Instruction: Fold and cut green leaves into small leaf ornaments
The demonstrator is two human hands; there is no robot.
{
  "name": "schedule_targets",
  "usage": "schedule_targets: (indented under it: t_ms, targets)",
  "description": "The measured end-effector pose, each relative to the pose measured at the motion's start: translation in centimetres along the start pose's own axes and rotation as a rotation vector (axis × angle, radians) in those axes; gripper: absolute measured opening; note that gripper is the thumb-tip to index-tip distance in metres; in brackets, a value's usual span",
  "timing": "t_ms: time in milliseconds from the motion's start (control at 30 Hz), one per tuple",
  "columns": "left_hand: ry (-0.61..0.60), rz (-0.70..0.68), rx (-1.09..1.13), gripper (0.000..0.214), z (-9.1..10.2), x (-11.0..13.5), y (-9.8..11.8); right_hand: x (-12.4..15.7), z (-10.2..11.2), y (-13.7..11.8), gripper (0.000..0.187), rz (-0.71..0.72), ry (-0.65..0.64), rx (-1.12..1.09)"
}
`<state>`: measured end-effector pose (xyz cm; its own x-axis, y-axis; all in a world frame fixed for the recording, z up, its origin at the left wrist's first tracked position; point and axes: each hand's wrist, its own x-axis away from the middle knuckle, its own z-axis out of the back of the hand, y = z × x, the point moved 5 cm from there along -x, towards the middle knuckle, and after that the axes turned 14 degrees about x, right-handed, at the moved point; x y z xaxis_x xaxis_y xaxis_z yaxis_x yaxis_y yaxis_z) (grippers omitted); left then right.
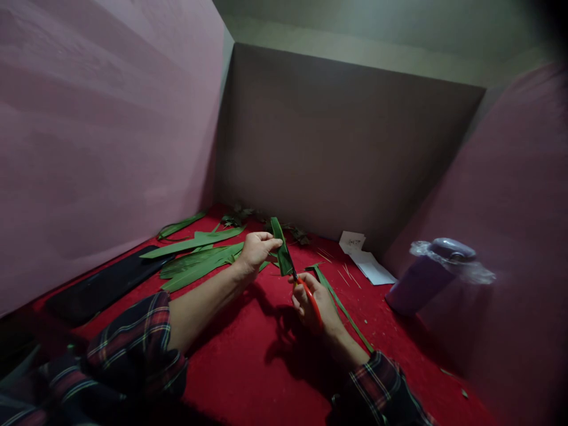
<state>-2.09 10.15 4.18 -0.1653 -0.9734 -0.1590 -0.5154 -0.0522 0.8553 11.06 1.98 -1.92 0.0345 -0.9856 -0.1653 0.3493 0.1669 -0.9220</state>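
My left hand (260,248) pinches the edge of a green leaf strip (280,245), held upright above the red cloth (231,349). My right hand (317,302) is closed around the orange handles of a pair of scissors (313,299). The dark blades point up and away from me and lie against the right edge of the leaf strip; whether they are parted I cannot make out. Beyond my left wrist several long green leaves (199,266) lie overlapping on the cloth. A thin leaf strip (339,302) lies to the right of my right hand.
A dark flat long object (110,287) lies at the left. At the right stand a purple bin-like container (412,284) with clear plastic at its rim, some white papers (370,266) and several thin sticks (348,275). Darker leaves (237,216) lie at the back. Pink walls (110,130) flank the surface.
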Motion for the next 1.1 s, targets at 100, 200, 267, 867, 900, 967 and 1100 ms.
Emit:
schedule_targets:
  t_ms: [100, 200, 267, 867, 900, 967, 1100]
  targets:
    - [0.000, 0.002, -0.001, 0.020, 0.03, 0.00, -0.09, 0.00, -0.07, -0.17, 0.052, -0.005, 0.010, -0.062]
    - [0.001, 0.002, 0.000, 0.020, 0.05, -0.02, -0.20, -0.13, -0.16, -0.06, 0.047, -0.005, 0.024, -0.120]
    - [0.002, 0.002, 0.004, 0.020, 0.04, -0.01, -0.23, -0.22, -0.20, 0.10, 0.045, -0.019, 0.028, -0.140]
    - [0.010, -0.011, 0.028, 0.018, 0.20, -0.24, 0.24, 0.05, 0.08, 0.08, 0.056, -0.045, 0.007, 0.047]
    - [0.008, -0.010, 0.024, 0.018, 0.21, -0.24, 0.27, 0.07, 0.06, 0.02, 0.057, -0.044, 0.003, 0.052]
    - [0.001, -0.008, 0.025, 0.018, 0.17, -0.22, 0.32, 0.12, 0.02, -0.19, 0.058, -0.029, 0.000, 0.051]
    - [-0.005, -0.013, 0.036, 0.018, 0.11, -0.15, 0.35, 0.16, -0.01, -0.43, 0.058, 0.007, -0.004, 0.025]
